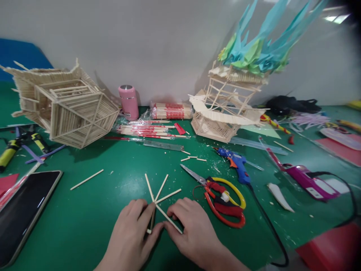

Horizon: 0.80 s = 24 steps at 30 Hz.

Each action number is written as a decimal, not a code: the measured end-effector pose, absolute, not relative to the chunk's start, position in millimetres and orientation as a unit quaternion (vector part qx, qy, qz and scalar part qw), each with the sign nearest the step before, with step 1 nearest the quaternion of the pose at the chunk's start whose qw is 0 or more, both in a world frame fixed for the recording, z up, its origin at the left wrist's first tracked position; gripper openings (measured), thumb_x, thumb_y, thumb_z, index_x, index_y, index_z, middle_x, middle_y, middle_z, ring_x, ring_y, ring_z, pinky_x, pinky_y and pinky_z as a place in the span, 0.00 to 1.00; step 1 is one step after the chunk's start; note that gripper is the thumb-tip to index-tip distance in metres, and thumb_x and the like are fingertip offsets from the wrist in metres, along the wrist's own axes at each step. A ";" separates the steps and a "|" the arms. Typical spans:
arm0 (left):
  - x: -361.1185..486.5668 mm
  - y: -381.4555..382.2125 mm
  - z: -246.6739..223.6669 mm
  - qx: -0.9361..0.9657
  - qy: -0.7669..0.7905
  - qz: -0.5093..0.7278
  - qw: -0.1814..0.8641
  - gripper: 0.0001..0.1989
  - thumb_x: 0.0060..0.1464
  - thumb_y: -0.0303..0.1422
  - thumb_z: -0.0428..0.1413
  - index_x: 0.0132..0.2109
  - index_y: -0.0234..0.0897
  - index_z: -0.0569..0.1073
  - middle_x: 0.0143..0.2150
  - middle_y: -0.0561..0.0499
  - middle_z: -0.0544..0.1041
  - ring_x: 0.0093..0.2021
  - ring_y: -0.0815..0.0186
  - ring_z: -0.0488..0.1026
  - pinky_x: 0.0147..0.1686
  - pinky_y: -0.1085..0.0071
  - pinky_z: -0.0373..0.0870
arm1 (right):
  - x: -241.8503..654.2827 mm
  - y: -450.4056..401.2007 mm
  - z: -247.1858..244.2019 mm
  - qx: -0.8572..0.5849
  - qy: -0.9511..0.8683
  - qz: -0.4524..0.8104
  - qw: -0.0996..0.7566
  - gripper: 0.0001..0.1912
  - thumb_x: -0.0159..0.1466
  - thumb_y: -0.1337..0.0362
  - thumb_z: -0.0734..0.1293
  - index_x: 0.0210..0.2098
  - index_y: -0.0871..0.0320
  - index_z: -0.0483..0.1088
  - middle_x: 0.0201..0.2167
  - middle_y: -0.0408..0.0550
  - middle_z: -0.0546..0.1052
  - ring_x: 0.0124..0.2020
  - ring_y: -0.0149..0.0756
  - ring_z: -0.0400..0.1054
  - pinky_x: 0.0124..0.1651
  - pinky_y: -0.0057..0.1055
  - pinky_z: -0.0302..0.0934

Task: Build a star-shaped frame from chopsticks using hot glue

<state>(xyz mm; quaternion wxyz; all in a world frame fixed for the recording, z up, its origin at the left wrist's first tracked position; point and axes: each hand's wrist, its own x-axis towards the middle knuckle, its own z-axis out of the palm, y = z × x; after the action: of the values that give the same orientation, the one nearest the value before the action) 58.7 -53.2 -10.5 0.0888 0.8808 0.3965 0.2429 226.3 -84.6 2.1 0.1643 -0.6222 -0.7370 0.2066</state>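
Note:
Several thin wooden sticks [161,187] fan out from one meeting point on the green table. My left hand [132,231] is closed by that point, its index finger over the joint and its thumb beside a short stick [152,218] pointing toward me. Between the thumb and fingers of my right hand [193,227] is the lower right stick [168,217] of the fan. The two thumbs nearly meet. Right of my hands lie scissors [222,201] with red and yellow handles. Behind them is a blue glue gun [235,162]. A single loose stick [87,179] lies off to the left.
Stick-built models stand at the back left [76,109] and back right [225,109], the latter topped with blue and green paper. Between them are a pink flask [128,101] and stick packs [172,111]. A phone [28,210] lies left; a magenta tool [310,182] and its cable lie right.

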 end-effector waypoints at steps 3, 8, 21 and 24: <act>62.0 -54.8 -15.2 0.885 0.397 0.231 0.082 0.12 0.54 0.34 0.47 0.42 0.33 0.69 0.29 0.47 0.69 0.29 0.63 0.68 0.27 0.66 0.69 | 225.1 -84.5 -2.9 -0.624 -0.741 0.190 0.161 0.04 0.58 0.66 0.62 0.27 0.57 0.65 0.25 0.43 0.69 0.29 0.34 0.59 0.31 0.30 0.48; 58.5 -53.7 -23.2 0.896 0.373 0.229 0.071 0.12 0.54 0.31 0.46 0.44 0.32 0.68 0.29 0.46 0.69 0.27 0.63 0.67 0.24 0.68 0.68 | 225.5 -82.8 -7.5 -0.620 -0.744 0.185 0.168 0.05 0.58 0.67 0.61 0.25 0.57 0.64 0.24 0.42 0.69 0.28 0.32 0.58 0.30 0.29 0.46; 52.9 -49.5 -34.4 0.918 0.341 0.185 0.083 0.13 0.53 0.28 0.49 0.47 0.29 0.66 0.29 0.46 0.69 0.28 0.63 0.67 0.24 0.66 0.68 | 230.8 -74.8 -3.8 -0.588 -0.771 0.193 0.149 0.09 0.60 0.67 0.57 0.25 0.57 0.63 0.24 0.43 0.68 0.28 0.33 0.58 0.30 0.30 0.45; 52.3 -48.8 -35.4 0.916 0.344 0.184 0.087 0.13 0.53 0.28 0.49 0.46 0.30 0.66 0.30 0.46 0.69 0.28 0.63 0.67 0.24 0.66 0.68 | 231.3 -73.3 -3.5 -0.582 -0.777 0.187 0.150 0.10 0.61 0.67 0.57 0.24 0.58 0.63 0.24 0.44 0.68 0.28 0.33 0.58 0.30 0.30 0.44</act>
<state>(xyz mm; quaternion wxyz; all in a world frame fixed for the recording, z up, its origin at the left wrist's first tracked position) 52.3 -48.8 -35.4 0.0869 0.9164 0.3445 0.1845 231.3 -73.3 -3.5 0.1498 -0.5818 -0.7773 0.1869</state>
